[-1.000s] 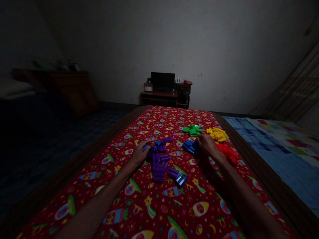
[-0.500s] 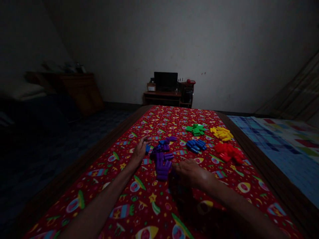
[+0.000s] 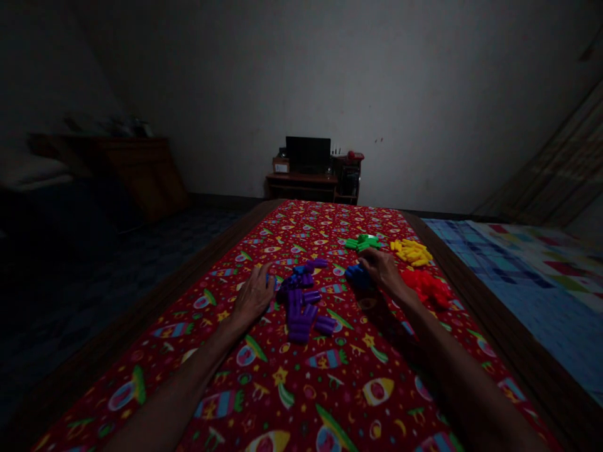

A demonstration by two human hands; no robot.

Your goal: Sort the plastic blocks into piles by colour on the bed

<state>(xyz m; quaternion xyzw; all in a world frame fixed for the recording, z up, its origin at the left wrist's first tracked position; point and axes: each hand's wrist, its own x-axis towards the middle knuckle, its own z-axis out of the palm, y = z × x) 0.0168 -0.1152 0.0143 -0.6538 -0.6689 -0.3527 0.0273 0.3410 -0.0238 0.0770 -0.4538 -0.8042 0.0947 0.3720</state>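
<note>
Toward the left of the cloth, my left hand (image 3: 254, 294) rests with its fingers curled round a small blue block (image 3: 270, 280), mostly covered by them. Just right of it lies a loose heap of ridged purple plastic blocks (image 3: 294, 304) with a few blue ones among them. A single purple block (image 3: 325, 324) sits at the heap's near right. My right hand (image 3: 382, 269) reaches over the blue block pile (image 3: 357, 276), its fingers bent down and close together. Whatever its fingertips hold is hidden.
Green blocks (image 3: 362, 243), yellow blocks (image 3: 412, 252) and red blocks (image 3: 428, 289) lie in separate piles at the right. A red patterned cloth (image 3: 301, 402) covers the surface. A desk with a monitor (image 3: 308, 154) stands at the far wall; a bed (image 3: 504, 276) is at the right.
My right hand has moved forward and right, from beside the purple heap to the blue pile, uncovering a purple block. My left hand has shifted slightly back, over the blue block.
</note>
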